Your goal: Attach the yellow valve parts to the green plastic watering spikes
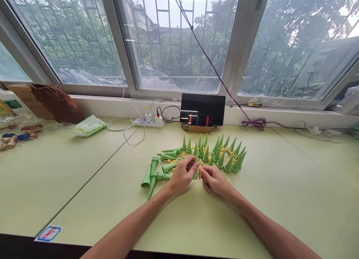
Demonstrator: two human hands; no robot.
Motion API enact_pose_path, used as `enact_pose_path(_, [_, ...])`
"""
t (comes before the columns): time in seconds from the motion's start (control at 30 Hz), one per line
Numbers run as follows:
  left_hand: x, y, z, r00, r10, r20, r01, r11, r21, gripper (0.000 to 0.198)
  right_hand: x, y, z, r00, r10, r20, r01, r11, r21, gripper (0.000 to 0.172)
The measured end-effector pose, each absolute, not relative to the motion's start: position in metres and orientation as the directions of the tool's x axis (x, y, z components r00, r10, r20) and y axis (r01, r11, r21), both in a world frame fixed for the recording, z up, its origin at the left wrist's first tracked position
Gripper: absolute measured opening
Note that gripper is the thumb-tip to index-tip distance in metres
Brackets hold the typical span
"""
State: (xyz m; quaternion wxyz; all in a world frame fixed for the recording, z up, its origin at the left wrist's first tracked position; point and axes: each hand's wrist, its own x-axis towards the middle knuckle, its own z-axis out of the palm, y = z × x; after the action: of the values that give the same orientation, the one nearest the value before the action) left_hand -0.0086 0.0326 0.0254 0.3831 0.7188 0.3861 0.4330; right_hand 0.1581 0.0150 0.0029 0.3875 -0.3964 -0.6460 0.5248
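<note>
My left hand (181, 173) is closed around a green plastic cone-shaped spike (196, 157), its tip pointing up. Close beside it, my right hand (213, 179) pinches a small yellow piece (199, 173), mostly covered by the fingers. Behind my hands, several green spikes (228, 165) stand upright on their wide ends. Small yellow pieces (223, 151) lie scattered among them. To the left of my left hand, more green spikes (153, 173) lie on their sides, some crossing each other.
The pale green table (92, 199) has a seam on the left. A black tablet (202, 105) with a phone before it leans by the window ledge. Nearby are a power strip (150, 121) with cables, a green-white packet (91, 126) and a brown bag (57, 103).
</note>
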Motion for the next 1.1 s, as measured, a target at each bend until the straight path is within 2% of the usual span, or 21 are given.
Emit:
enact_pose_path(0.2, [-0.004, 0.034, 0.029, 0.264, 0.928, 0.264, 0.090, -0.296, 0.951, 0.037, 0.157, 0.014, 0.007, -0.252, 0.935, 0.251, 0.159, 0.296, -0.942, 0.031])
enact_pose_path(0.37, [-0.005, 0.033, 0.033, 0.186, 0.981, 0.058, 0.042, -0.067, 0.997, 0.041, 0.159, 0.012, 0.015, -0.231, 0.909, 0.346, 0.269, 0.401, -0.875, 0.024])
enact_pose_path(0.47, [-0.007, 0.035, 0.032, 0.186, 0.983, 0.009, 0.012, -0.012, 1.000, 0.042, 0.159, 0.012, 0.014, -0.240, 0.892, 0.383, 0.281, 0.441, -0.852, 0.022])
enact_pose_path(0.67, [-0.007, 0.033, 0.034, 0.180, 0.984, 0.003, 0.044, -0.011, 0.999, 0.042, 0.161, 0.013, 0.011, -0.250, 0.875, 0.415, 0.285, 0.476, -0.832, 0.013])
enact_pose_path(0.9, [-0.006, 0.031, 0.037, 0.204, 0.966, 0.158, 0.065, -0.175, 0.982, 0.042, 0.161, 0.014, 0.007, -0.254, 0.856, 0.450, 0.311, 0.513, -0.800, 0.009])
enact_pose_path(1.1, [-0.006, 0.033, 0.033, 0.213, 0.953, 0.214, 0.093, -0.238, 0.967, 0.040, 0.161, 0.016, 0.004, -0.237, 0.862, 0.448, 0.310, 0.504, -0.806, 0.010])
